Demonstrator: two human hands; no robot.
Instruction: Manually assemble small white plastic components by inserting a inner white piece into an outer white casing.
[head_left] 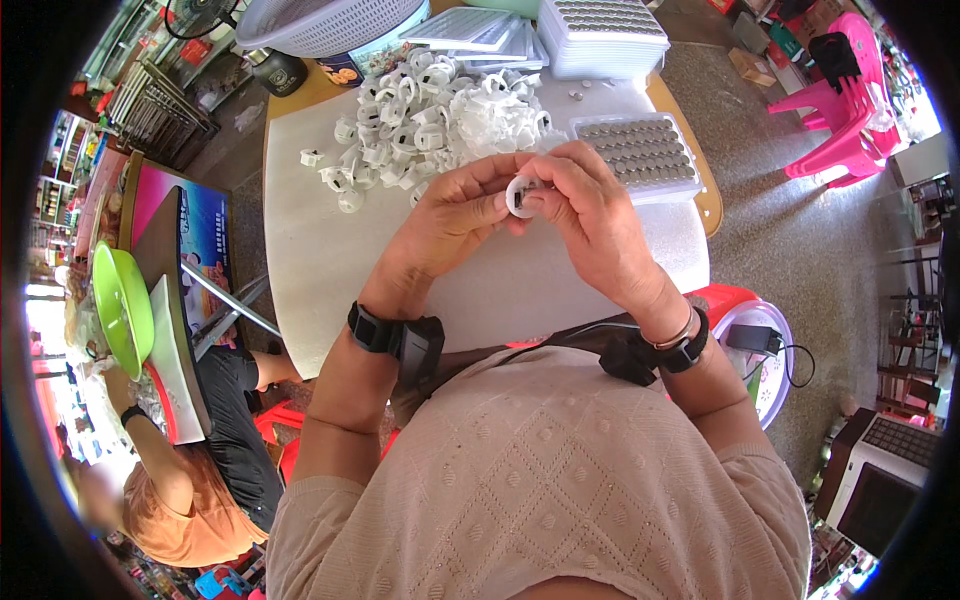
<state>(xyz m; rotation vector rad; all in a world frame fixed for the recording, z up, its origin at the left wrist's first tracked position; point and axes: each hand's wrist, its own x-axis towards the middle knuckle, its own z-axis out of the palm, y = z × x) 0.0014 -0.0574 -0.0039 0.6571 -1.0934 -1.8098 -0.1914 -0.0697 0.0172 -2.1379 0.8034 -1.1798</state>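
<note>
Between my two hands, above the table, is a small round white plastic piece (521, 197) with a dark part in its middle. The fingers of my left hand (455, 215) pinch its left side. My right hand (592, 215) grips it from the right with thumb and fingertips. Just beyond my hands lies a heap of similar white plastic pieces (400, 135), many showing dark parts. To the right of the heap, a clear tray (640, 155) holds rows of silvery round button cells. What lies inside my curled fingers is partly hidden.
A stack of white trays (605, 45) with more cells stands at the far right of the table (320, 270). A grey basket (325, 25) and a dark jar (275, 72) are at the far left. Pink chairs (845, 110) stand right; another person (190, 500) sits left by a green basin (123, 310).
</note>
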